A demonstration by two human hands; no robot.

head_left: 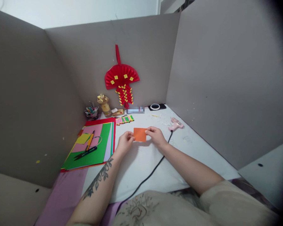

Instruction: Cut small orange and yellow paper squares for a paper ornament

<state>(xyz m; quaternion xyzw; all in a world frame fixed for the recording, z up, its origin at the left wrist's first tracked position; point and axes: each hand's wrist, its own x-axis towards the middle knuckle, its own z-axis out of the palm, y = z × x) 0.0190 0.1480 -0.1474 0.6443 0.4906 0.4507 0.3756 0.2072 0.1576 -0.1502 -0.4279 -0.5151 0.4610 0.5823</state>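
Between my two hands an orange square of paper [140, 134] is held up above the white tabletop, its face toward me. My left hand [126, 140] pinches its lower left edge between thumb and fingers. At the upper right edge, my right hand [156, 135] grips it the same way. Just behind the paper lies a row of small rolled paper tubes [124, 120] in pink, green and yellow.
Coloured paper sheets [106, 138] lie at left, with thread snips [85, 153] and an orange cutter [90, 140] on top. A pink glue gun [176, 124] rests at right, its black cord [153, 171] crossing the table. A red paper fan [121, 77] hangs on the grey partition.
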